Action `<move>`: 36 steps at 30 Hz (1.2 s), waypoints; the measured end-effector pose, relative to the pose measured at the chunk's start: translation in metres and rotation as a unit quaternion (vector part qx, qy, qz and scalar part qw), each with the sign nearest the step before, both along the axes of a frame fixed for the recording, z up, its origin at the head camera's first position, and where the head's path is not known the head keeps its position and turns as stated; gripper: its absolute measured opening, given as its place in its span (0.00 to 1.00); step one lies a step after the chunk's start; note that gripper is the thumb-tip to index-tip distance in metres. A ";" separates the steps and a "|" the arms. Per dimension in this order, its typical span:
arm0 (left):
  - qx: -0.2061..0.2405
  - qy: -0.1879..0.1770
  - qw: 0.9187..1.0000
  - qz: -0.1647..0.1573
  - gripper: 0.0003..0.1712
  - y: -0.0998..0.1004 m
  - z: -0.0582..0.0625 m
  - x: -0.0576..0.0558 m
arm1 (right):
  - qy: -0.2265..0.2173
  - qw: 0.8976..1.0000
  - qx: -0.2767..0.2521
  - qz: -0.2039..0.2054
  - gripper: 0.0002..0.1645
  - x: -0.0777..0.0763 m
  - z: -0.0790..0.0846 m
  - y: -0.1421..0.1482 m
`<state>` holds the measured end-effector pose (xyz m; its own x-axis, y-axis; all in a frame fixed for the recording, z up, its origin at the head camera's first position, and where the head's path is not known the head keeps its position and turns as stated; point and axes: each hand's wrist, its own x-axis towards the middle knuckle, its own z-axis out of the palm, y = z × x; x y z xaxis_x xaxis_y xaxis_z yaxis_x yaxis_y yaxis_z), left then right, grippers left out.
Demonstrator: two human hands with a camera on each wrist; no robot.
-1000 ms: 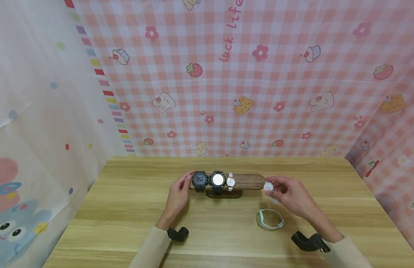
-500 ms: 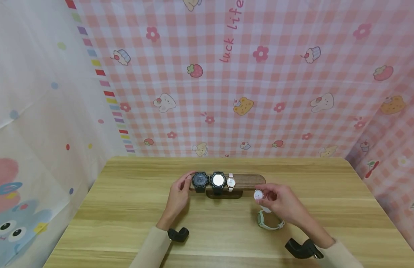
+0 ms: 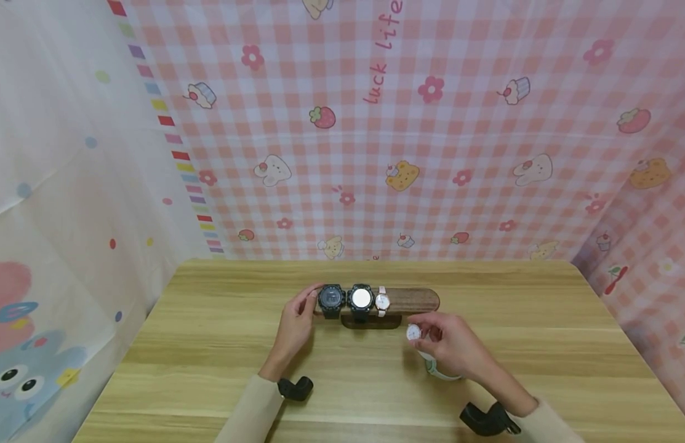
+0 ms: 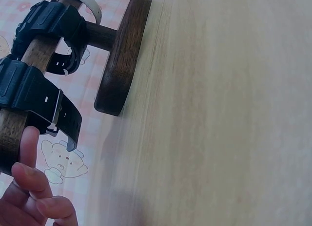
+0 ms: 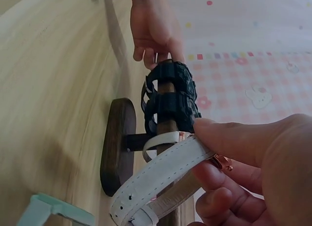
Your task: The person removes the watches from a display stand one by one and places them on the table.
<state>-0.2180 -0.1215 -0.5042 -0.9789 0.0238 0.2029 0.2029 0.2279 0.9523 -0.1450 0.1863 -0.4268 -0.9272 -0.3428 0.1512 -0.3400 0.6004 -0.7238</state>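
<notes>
Right hand (image 3: 455,347) reaches in from lower right, wrist bent toward the stand, thumb and fingers curled inward. Grip pinches the white-strap watch (image 5: 161,175) near its case, thumb on top of the strap. Watch is in the air just in front of the wooden stand (image 3: 414,300), above the bench (image 3: 237,344). Round pale dial; rose-gold metal at the case; white strap with stitching and punched holes, closed into a loop that hangs below the fingers.

Left hand (image 3: 295,320) comes up from lower left, grip closed on the stand's left end, index finger against the bar. 2 black watches (image 3: 345,298) sit side by side on the bar nearest that hand; 1 pale-strap watch (image 3: 382,301) with a round dial follows, right of them. Pale green watch (image 5: 51,202) lies on the bench below the right hand, partly hidden in the head view.
</notes>
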 end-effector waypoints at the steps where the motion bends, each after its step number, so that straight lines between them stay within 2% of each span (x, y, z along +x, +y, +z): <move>1: -0.001 0.001 1.000 0.000 0.20 0.000 0.000 0.000 | 0.001 1.000 0.001 0.001 0.19 0.000 -0.001 -0.001; 6: -0.004 0.003 1.000 -0.001 0.21 0.000 -0.001 0.000 | 0.007 1.000 0.007 0.002 0.20 0.000 -0.005 -0.005; 28: 0.002 0.014 1.000 0.000 0.20 0.001 0.000 0.000 | -0.029 0.999 -0.007 0.022 0.22 0.001 -0.028 -0.023; 36: -0.011 0.007 1.000 0.000 0.21 0.000 0.000 0.000 | -0.019 0.999 -0.007 0.033 0.23 0.002 -0.036 -0.029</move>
